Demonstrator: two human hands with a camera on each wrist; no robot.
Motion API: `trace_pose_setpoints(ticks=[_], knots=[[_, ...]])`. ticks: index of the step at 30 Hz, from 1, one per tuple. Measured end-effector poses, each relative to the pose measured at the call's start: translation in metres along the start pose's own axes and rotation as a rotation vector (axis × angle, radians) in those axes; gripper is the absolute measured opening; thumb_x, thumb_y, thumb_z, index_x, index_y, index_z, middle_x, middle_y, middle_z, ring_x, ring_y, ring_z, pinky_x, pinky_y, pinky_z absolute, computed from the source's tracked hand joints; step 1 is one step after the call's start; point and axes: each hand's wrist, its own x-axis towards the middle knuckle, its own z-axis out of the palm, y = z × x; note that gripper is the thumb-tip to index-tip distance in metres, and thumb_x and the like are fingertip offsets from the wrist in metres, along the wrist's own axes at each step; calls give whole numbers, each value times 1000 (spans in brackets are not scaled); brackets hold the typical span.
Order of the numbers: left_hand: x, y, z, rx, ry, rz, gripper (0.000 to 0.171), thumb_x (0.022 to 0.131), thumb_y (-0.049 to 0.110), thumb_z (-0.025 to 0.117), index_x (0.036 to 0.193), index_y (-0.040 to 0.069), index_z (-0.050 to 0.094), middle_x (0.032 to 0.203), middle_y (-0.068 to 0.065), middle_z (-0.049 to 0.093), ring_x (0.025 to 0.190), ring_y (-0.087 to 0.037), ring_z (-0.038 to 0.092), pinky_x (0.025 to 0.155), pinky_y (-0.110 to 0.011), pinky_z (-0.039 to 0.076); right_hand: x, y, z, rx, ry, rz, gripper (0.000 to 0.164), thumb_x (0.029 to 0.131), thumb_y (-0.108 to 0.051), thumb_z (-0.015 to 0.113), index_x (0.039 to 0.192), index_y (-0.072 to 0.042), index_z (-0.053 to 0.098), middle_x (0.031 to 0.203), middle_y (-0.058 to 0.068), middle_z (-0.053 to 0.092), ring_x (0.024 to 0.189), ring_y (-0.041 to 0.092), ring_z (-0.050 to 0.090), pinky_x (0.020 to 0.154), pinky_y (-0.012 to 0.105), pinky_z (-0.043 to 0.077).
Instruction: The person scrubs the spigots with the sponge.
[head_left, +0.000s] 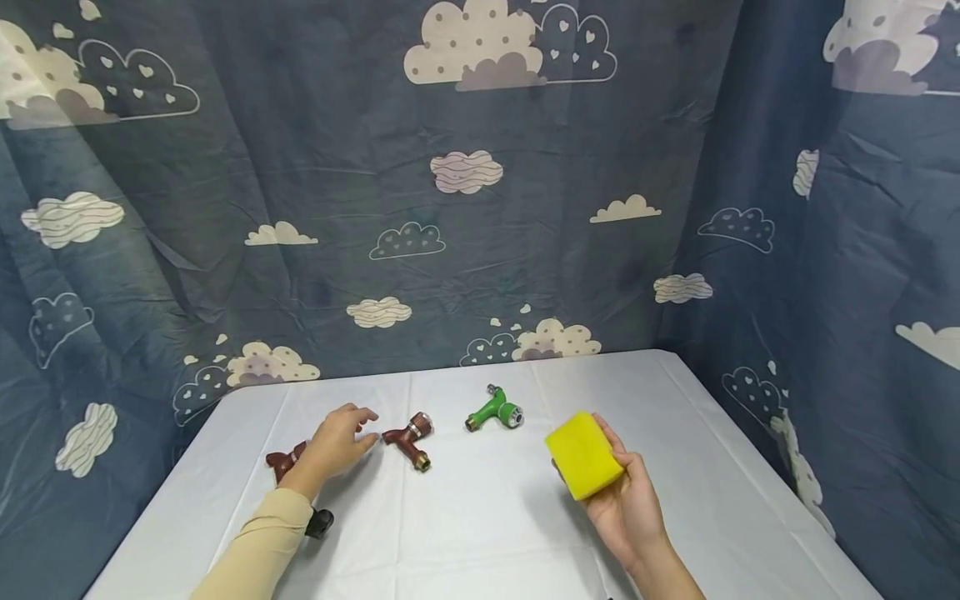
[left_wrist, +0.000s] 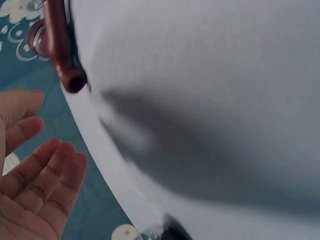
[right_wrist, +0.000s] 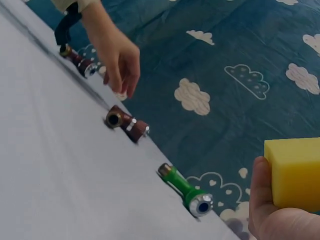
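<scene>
My right hand [head_left: 626, 508] grips a yellow sponge [head_left: 583, 455] above the table, fingers behind it and thumb along its edge. My left hand [head_left: 337, 442] hovers over the left side of the table with its fingers loosely bent and nothing in them. Just to the right of its fingertips lies a reddish-brown tap [head_left: 408, 440] with a brass-coloured end. A second brown tap [head_left: 281, 462] is partly hidden behind the left hand and wrist. Farther back, a green tap [head_left: 497, 408] with a silver end lies near the table's middle.
A white cloth covers the table [head_left: 465, 517]. Dark blue curtains [head_left: 337, 167] with cloud prints stand behind it and at both sides. A black device [head_left: 320, 523] is at the left wrist.
</scene>
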Motion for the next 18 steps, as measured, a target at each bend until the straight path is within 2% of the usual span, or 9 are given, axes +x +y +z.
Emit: trace_pose_setpoints(ticks=[5,11,18], knots=[[9,8,12,14,-44,36,30,93,10,81,121,3,76,112,-17,73,98,-30,73,86,-49,64,0,1,-3,78,-7,-8,58,114,-31,6,172,-38,8,164,-2,26,141,19,52,116,33,51],[16,14,23,27,-59,61,32,89,4,81,121,4,77,115,-17,74,107,-34,73,97,-54,62,-1,1,-4,94,-16,-27,58,115,-34,4,173,-34,2,163,3,19,145,22,46,117,32,48],[18,16,30,36,-70,59,28,87,-4,80,113,7,81,101,-10,78,96,-27,75,92,-49,64,-1,-1,-6,194,-53,-51,58,115,-29,5,172,-36,9,163,-6,32,144,15,49,117,32,49]])
